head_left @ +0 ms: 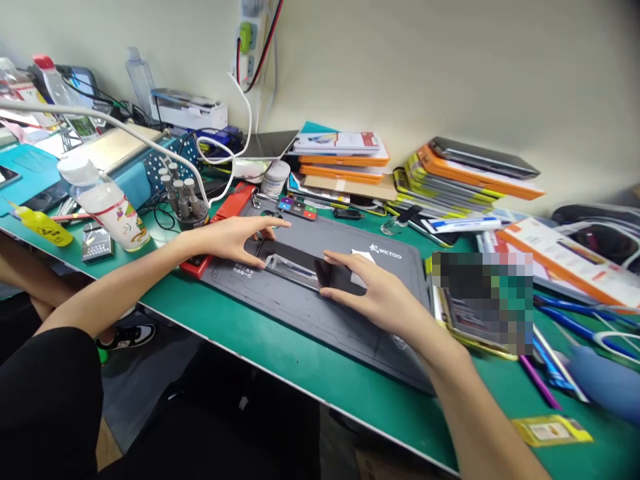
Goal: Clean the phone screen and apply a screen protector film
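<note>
A glossy black phone (294,256) lies flat on a dark grey work mat (300,313), its surface bright with reflections. My left hand (233,239) is at the phone's left end, thumb by the near edge and forefinger stretched out past the far edge. At the right part of the phone, my right hand (377,290) has thumb and forefinger bent around a dark, shiny area. Whether that area is a separate piece or a reflection I cannot tell. My right palm hides the phone's right end. Behind that hand, a small white patch (365,257) shows on the mat.
Left of the mat stand a screwdriver holder (187,207) and a tilted-looking plastic bottle (113,213). Behind are stacked orange-edged boxes (345,163) and a second stack (455,173). Blue-handled pliers (570,307) and a yellow packet (553,430) lie right. The green table's front edge runs nearby.
</note>
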